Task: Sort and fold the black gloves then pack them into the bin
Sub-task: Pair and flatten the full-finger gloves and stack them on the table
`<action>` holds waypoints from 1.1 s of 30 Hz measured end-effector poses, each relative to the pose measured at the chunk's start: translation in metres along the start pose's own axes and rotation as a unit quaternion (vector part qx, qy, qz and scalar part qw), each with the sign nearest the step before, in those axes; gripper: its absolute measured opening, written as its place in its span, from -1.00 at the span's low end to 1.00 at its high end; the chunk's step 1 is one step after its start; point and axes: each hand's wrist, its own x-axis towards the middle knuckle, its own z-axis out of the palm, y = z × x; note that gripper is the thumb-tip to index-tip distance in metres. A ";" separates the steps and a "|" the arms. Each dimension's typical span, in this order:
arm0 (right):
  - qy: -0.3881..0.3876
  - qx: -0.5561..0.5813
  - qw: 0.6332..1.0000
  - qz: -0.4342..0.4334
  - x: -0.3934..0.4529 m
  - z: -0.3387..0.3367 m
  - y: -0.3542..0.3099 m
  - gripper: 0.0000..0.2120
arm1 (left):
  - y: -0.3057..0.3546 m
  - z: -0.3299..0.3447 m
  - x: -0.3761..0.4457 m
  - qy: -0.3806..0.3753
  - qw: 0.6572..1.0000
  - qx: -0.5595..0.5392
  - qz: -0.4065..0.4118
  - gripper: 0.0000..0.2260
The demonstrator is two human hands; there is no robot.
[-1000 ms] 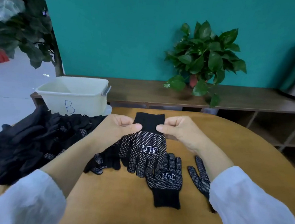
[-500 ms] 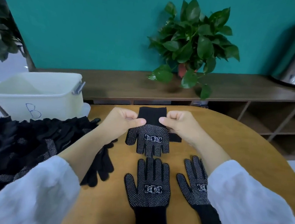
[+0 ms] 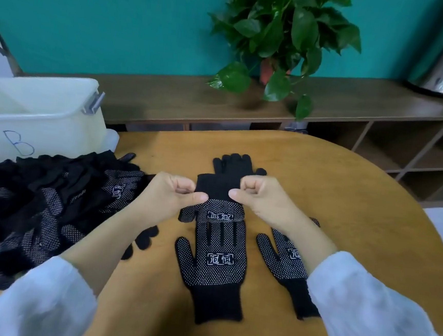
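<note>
At table centre: we pinch a black dotted knit glove (image 3: 219,194) by its cuff.
Left hand (image 3: 171,194): thumb and fingers clamp the cuff's left edge.
Right hand (image 3: 259,198): clamps the right edge.
Axis: glove runs near-to-far between both hands, equally close.
Bin: white plastic bin (image 3: 40,117) sits far left, nearer our left hand.

I saw both hands pinching one folded glove (image 3: 219,194) near the tabletop's (image 3: 358,212) middle: the left hand (image 3: 171,194) gripped its left side, the right hand (image 3: 262,198) its right side. Its dotted palm lay over the fingers of a second glove (image 3: 213,263) lying flat toward the near edge. A third glove (image 3: 285,264) lay just right of that, partly under my right forearm. A glove pile (image 3: 37,205) covered the left edge, with the bin (image 3: 39,122) behind it.
</note>
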 end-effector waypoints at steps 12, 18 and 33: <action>0.057 -0.363 0.911 -0.187 -0.112 0.064 0.066 -0.62 | -0.085 0.056 -0.097 0.052 0.922 0.273 0.268 -0.74; 0.068 -0.441 0.864 -0.234 -0.117 0.068 0.079 -0.65 | -0.089 0.058 -0.099 0.073 0.864 0.347 0.358 -0.76; 0.118 -0.436 0.848 -0.279 -0.126 0.075 0.087 -0.56 | -0.086 0.059 -0.102 0.048 0.839 0.380 0.386 -0.76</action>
